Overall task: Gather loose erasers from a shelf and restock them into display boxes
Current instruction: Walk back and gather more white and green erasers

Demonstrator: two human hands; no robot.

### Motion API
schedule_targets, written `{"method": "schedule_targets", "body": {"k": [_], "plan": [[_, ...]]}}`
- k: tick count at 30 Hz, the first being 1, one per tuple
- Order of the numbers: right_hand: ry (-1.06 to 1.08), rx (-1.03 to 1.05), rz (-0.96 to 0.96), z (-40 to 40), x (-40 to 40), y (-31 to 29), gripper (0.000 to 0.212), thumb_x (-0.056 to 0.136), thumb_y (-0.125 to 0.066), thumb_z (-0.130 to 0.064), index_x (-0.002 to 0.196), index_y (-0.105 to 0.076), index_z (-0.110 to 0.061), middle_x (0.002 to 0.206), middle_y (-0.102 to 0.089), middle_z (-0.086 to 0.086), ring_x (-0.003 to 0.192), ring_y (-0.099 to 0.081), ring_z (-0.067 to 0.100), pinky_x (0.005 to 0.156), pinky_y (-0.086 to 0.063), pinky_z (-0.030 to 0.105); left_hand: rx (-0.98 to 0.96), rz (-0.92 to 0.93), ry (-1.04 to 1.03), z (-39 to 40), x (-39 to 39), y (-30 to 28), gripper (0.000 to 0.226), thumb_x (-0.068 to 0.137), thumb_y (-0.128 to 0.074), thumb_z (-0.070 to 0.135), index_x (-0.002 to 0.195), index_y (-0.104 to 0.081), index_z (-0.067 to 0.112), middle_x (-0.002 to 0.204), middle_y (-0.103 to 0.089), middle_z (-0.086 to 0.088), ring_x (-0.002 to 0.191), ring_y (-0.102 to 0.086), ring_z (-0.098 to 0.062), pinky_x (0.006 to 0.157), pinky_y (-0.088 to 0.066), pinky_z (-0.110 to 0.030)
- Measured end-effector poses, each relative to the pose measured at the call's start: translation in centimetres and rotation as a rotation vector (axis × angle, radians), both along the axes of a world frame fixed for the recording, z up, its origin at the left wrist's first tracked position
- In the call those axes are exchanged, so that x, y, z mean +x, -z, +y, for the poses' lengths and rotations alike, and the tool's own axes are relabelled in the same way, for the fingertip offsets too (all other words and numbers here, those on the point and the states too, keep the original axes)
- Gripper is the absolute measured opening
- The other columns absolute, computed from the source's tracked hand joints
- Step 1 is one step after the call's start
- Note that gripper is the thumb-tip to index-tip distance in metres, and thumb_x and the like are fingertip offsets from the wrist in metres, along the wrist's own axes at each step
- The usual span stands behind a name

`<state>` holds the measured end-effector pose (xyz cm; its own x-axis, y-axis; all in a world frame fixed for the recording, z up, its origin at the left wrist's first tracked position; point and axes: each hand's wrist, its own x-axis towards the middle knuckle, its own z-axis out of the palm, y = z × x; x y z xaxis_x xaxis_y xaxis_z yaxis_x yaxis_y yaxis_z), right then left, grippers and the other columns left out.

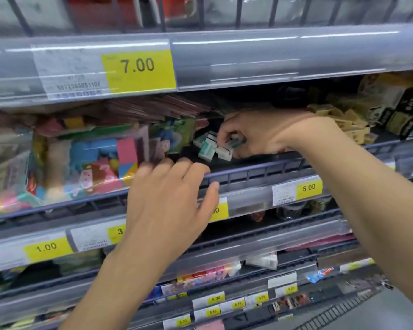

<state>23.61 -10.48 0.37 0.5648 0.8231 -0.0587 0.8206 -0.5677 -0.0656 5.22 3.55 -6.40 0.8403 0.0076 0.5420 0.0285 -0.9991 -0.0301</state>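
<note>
Right hand [255, 132]: fingers curled, pinching a green-sleeved eraser [236, 142] among loose erasers [209, 148].
Left hand [169, 194]: fingers relaxed, resting on shelf rail [260, 173], holding nothing.

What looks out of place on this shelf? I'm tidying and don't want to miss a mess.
A few white-and-green erasers lie loose and tilted on the dark shelf floor, outside any box. The right hand pinches one; the left hand rests on the shelf rail. Tan erasers further right are heaped too.
</note>
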Motion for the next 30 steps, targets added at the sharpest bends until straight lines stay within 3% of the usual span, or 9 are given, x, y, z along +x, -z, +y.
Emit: {"method": "schedule_targets", "body": {"k": [4,8,10,12,17,20,24,27,30], "plan": [[0.041,0.0,0.031,-0.3,0.0,0.1,0.028,0.089,-0.069,-0.031,0.112,-0.058,-0.043,0.081,-0.043,-0.025,0.066,-0.044,-0.005,0.05,-0.029,0.013,-0.02,-0.017,-0.005,0.0,0.1,0.2,0.041,0.098,-0.043,0.051,0.103,-0.074,0.024,0.084,-0.072,0.004,0.074,-0.065,-0.027,0.068,-0.031,-0.038],[0.018,0.056,0.095,-0.5,-0.2,0.3,0.029,0.087,-0.074,-0.037,0.113,-0.063,-0.038,0.098,-0.055,-0.022,0.073,-0.05,-0.006,0.056,-0.034,0.014,-0.056,-0.015,-0.009,-0.1,-0.1,0.0,0.04,0.097,-0.046,0.052,0.107,-0.074,0.025,0.085,-0.073,0.006,0.075,-0.066,-0.025,0.069,-0.029,-0.036],[0.026,0.115,0.101,-1.0,-0.4,0.2,0.027,0.087,-0.074,-0.037,0.112,-0.065,-0.036,0.092,-0.055,-0.024,0.071,-0.052,-0.01,0.055,-0.036,0.009,-0.115,-0.022,-0.01,-0.2,-0.2,-0.2,0.041,0.096,-0.048,0.054,0.112,-0.072,0.025,0.088,-0.074,0.007,0.079,-0.067,-0.023,0.071,-0.033,-0.036],[0.038,0.261,0.134,-1.8,-1.0,0.2,0.025,0.086,-0.075,-0.038,0.109,-0.066,-0.037,0.089,-0.058,-0.024,0.068,-0.052,-0.014,0.056,-0.037,0.006,-0.245,-0.048,-0.005,-0.4,-0.3,-0.5,0.045,0.096,-0.046,0.06,0.113,-0.069,0.026,0.089,-0.073,0.012,0.079,-0.067,-0.02,0.074,-0.039,-0.036],[-0.012,0.823,0.263,-3.0,-4.6,1.7,0.025,0.085,-0.077,-0.028,0.109,-0.069,-0.029,0.087,-0.065,-0.02,0.066,-0.05,0.002,0.062,-0.04,0.014,-0.682,-0.079,-0.005,-0.6,0.0,-2.0,0.053,0.084,-0.033,0.089,0.098,-0.053,0.043,0.082,-0.067,0.017,0.08,-0.062,-0.002,0.069,-0.051,-0.038],[-0.043,0.992,0.307,-2.0,-7.4,2.5,0.026,0.084,-0.077,-0.019,0.109,-0.069,-0.026,0.082,-0.065,-0.022,0.064,-0.053,0.004,0.059,-0.043,0.016,-0.739,-0.042,-0.007,-1.4,0.7,-2.9,0.055,0.078,-0.031,0.092,0.093,-0.05,0.043,0.074,-0.067,0.017,0.081,-0.059,0.011,0.057,-0.042,-0.022],[-0.062,1.131,0.237,-0.7,-9.4,3.0,0.025,0.084,-0.075,-0.01,0.107,-0.067,-0.018,0.084,-0.064,-0.022,0.066,-0.057,0.005,0.061,-0.044,0.017,-0.894,-0.026,0.096,-1.8,1.4,-3.6,0.063,0.085,-0.035,0.08,0.098,-0.063,0.025,0.074,-0.071,0.011,0.07,-0.064,0.001,0.057,-0.046,-0.032],[-0.049,1.117,0.197,-0.1,-9.9,3.3,0.032,0.083,-0.072,-0.012,0.114,-0.064,-0.016,0.093,-0.062,-0.014,0.068,-0.057,0.01,0.065,-0.043,0.018,-0.953,-0.078,0.16,-1.4,2.0,-3.8,0.041,0.102,-0.047,0.048,0.08,-0.056,0.015,0.056,-0.059,0.021,0.053,-0.053,0.001,0.048,-0.037,-0.017],[-0.13,0.948,0.099,-0.6,-9.3,2.7,0.044,0.085,-0.074,-0.02,0.128,-0.063,-0.018,0.106,-0.063,-0.01,0.082,-0.062,0.006,0.074,-0.046,0.016,-0.954,-0.119,0.164,-0.4,2.0,-3.9,0.032,0.104,-0.051,0.03,0.077,-0.056,0.014,0.055,-0.058,0.031,0.054,-0.053,0.007,0.05,-0.036,-0.009]]}}
